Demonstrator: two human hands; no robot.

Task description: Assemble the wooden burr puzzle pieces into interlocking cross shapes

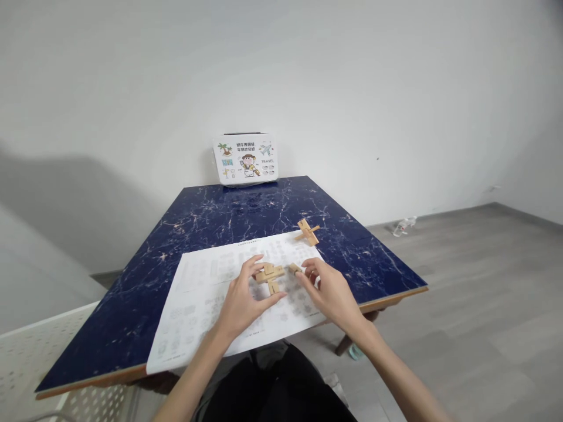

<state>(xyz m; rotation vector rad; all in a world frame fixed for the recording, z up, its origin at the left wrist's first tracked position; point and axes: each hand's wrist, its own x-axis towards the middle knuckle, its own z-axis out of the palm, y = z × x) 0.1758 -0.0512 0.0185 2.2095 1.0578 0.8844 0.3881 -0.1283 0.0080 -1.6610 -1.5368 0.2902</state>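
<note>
I record even, cool, moderately bright light on the plain white wall [329, 88], its source not determinable, with one broad, soft grey shadow [57, 205] at left. The glossy, white-veined blue tabletop [352, 258] carries a faint reflection at its far end; wide-angle distortion stretches its near corners. Before me, small print on the flat white paper sheet [189, 293] is blurred beyond reading.

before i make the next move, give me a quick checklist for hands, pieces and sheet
1. Left hand holds joined wooden pieces: ok
2. Right hand has a firm grip on small wooden block: cannot tell
3. Block apart from joined pieces: ok, gap visible
4. Printed sheet entirely on table: not ok, near edge overhangs
5. Sheet's details readable: cannot tell, too blurred
</note>
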